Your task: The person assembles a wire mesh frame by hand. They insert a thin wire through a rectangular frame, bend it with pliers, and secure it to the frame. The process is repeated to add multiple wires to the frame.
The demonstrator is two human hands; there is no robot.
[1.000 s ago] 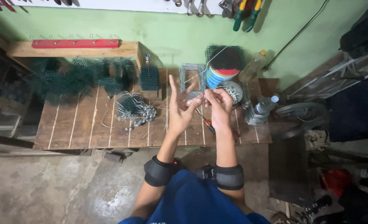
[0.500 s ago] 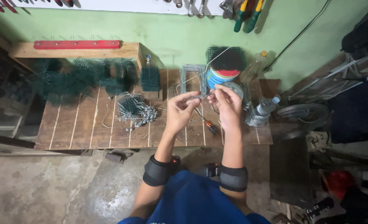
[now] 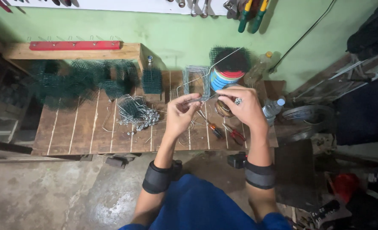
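Note:
My left hand and my right hand are raised over a wooden workbench, both pinching a thin bent metal wire that loops up between them. A ring shows on my right hand. Each forearm wears a dark wrist band. Just behind the wire stands a small grey wire-mesh piece. Under my hands lie an orange-handled screwdriver and red-handled pliers.
A pile of bent wire pieces lies at mid-bench. Green mesh pieces sit at the back left, a stack of coloured discs and plastic bottles at the right. Tools hang on the green wall. A red bar tops a shelf.
My hands have lowered slightly and drawn closer together on the wire, with the left fingers curling in from an open, upright pose.

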